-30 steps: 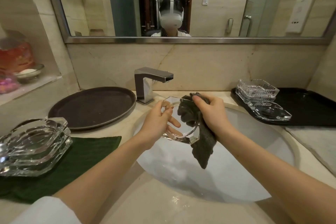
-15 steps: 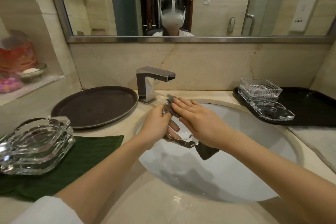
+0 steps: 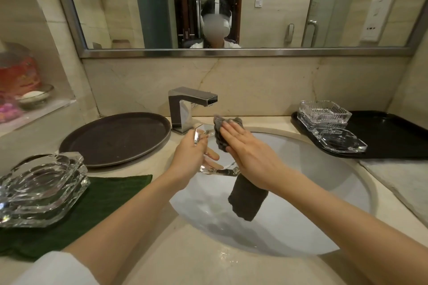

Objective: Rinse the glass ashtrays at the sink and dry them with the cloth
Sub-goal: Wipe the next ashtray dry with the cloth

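Flattened right hand [image 3: 250, 152] now hides ashtray [image 3: 217, 170].

view: single head-worn wide-angle camera | facing: forward and down over the white oval sink basin [image 3: 324, 192] | range: close, arms reaching in from the bottom edge | top: steel-framed wall mirror [image 3: 231, 53] | shared: none

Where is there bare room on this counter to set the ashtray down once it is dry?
The round brown tray left of the faucet is bare. The black tray is free behind and right of its ashtrays. The green cloth has room on its right half; its left is crowded by stacked ashtrays.
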The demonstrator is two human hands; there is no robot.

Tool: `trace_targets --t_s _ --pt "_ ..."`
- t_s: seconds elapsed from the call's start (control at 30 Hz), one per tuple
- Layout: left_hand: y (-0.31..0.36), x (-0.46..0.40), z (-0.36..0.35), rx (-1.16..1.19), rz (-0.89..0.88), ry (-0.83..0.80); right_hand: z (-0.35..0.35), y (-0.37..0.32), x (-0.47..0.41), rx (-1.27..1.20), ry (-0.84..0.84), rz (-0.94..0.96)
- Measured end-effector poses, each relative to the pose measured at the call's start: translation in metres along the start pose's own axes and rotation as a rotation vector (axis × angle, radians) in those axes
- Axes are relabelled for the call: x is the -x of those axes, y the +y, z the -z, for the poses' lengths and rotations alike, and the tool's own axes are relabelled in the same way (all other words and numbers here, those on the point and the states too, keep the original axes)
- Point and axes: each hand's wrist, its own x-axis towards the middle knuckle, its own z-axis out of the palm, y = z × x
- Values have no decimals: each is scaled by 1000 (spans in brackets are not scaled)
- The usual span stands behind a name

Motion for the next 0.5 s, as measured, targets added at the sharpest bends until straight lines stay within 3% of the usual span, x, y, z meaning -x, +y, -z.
trace_targets --t_s 0.1,0.23,0.4,0.5 --pt "-1 4 -4 -3 -17 -29 0 7 -2 -82 -25 -85" --pt "-3 -1 -5 87 25 109 0 -3 9 -175 62 -140" --pt "-4 -4 -3 182 74 247 -9 -32 19 -106 99 -59" --pt "-2 -2 -2 277 71 221 -9 -41 20 -50 44 -34"
